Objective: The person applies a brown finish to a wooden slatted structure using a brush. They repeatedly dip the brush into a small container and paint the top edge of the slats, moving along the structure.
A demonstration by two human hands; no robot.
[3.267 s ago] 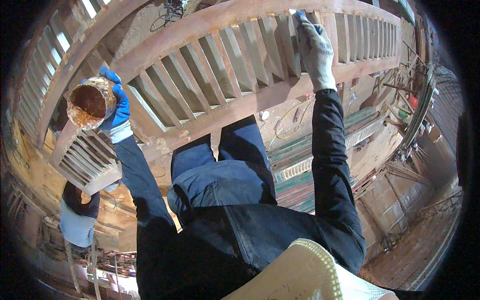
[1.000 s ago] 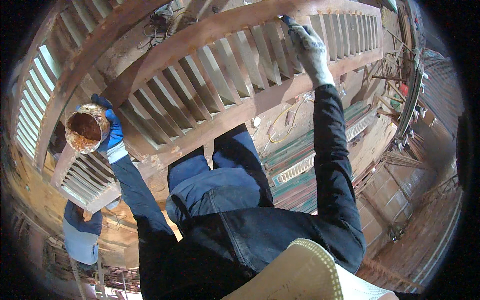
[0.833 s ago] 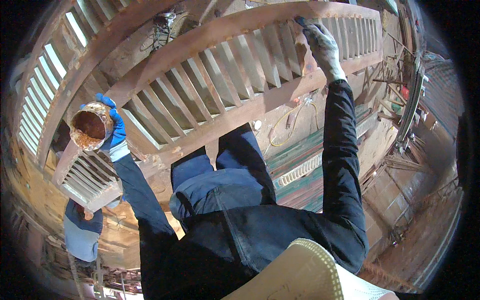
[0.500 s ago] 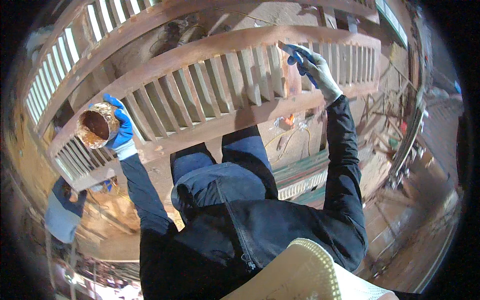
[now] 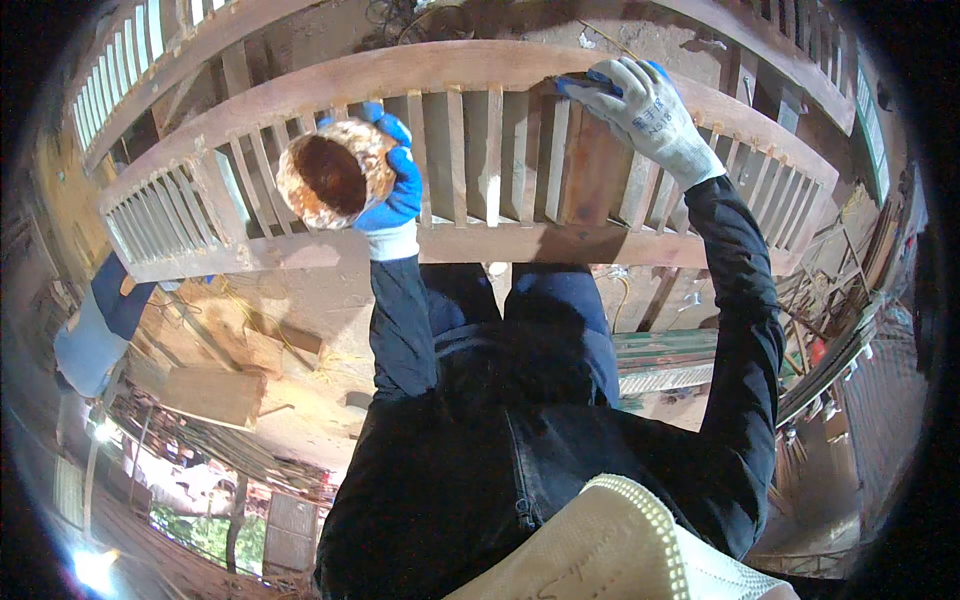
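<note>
My left hand (image 5: 397, 185), in a blue-palmed white glove, is wrapped round a crusted, round pot (image 5: 368, 152). The pot is tilted with its mouth toward me, and its inside is brown. In front of me lies a long, curved wooden panel (image 5: 465, 65) with many upright slats; the pot is held over its left half. My gloved right hand (image 5: 645, 115) is closed at the panel's far rail, pinching a small flat scraper (image 5: 570, 82). The scraper's tip is at the rail, near the top of a wider reddish slat (image 5: 593, 170). My fingers hide most of the scraper.
Another slatted panel (image 5: 240, 30) stands beyond on the left, and one more (image 5: 770, 55) at the far right. A person in grey-blue (image 5: 90, 345) is at the left edge. Boards (image 5: 215, 395) lie at lower left; green-edged strips (image 5: 665, 350) lie right of my legs.
My view has shifted along the panel. My left hand with the pot has come rightward, nearer my right hand. My right hand has turned, its back now facing up, and still holds the scraper at the far rail.
</note>
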